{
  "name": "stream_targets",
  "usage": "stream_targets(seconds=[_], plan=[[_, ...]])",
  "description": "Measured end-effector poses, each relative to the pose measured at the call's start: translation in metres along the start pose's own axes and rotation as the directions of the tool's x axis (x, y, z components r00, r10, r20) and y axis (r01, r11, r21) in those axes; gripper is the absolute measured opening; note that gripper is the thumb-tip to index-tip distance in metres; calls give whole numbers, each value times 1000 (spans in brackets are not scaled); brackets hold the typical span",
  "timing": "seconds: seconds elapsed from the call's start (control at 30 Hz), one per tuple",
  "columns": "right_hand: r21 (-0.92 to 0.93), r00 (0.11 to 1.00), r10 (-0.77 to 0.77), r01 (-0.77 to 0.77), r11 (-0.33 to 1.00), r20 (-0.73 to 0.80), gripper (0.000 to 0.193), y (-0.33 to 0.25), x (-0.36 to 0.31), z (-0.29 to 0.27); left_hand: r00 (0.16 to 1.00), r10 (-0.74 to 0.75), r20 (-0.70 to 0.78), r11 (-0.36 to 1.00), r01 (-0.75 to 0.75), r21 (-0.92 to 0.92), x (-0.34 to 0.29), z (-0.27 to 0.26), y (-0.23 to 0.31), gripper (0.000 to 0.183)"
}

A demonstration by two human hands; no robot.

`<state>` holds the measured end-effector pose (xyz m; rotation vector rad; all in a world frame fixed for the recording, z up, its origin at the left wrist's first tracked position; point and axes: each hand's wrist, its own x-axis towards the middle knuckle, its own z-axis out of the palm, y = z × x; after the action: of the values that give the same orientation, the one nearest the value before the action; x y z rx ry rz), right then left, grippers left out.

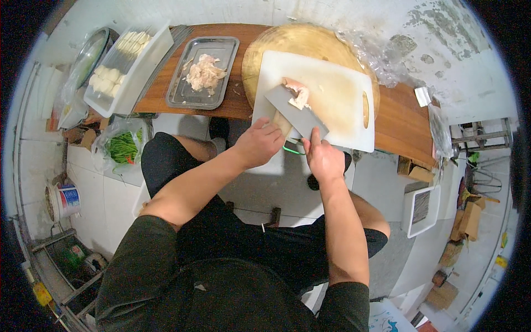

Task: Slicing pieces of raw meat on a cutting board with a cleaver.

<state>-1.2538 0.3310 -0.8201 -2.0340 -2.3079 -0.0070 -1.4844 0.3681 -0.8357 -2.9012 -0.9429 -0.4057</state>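
Note:
A cleaver (300,115) with a broad grey blade slants across the near part of a white cutting board (337,110). My right hand (323,158) is closed on its handle end, the index finger stretched along the blade. At the board's near left edge my left hand (260,143) has its fingers curled on a pale piece of meat (281,123), partly hidden by the blade. Beyond the blade lies another piece of meat (297,92) with pinkish skin. Shredded meat (204,73) is heaped in a dark tray (178,88) on the left.
The board rests on a round wooden block (271,41) on a brown wooden table (243,83). A white container (133,91) of pale rounds stands at the far left. Clear plastic (381,61) lies against the wall. A bag of green vegetables (123,146) sits below, left.

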Motion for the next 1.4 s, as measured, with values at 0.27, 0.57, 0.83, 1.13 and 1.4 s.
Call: stream_targets(seconds=[0.27,0.57,0.83,1.13,1.4], plan=[[60,1000,11,-11,998,-1,49,3,12,3,996,59,66,998,-57,-33,-8,-10,-25,24],[56,991,57,-65,996,123,46,-9,-14,-22,984,-59,-166,987,82,141,-5,-10,-24,9],[376,955,118,-218,901,272,45,4,12,-57,994,-80,-80,981,93,172,6,5,-10,24],[93,988,64,-78,993,142,46,-10,-22,-26,946,-274,-172,949,295,110,23,17,-1,17],[13,998,36,-36,999,57,46,-11,-30,-15,977,-174,-120,976,188,112,10,16,-1,12]])
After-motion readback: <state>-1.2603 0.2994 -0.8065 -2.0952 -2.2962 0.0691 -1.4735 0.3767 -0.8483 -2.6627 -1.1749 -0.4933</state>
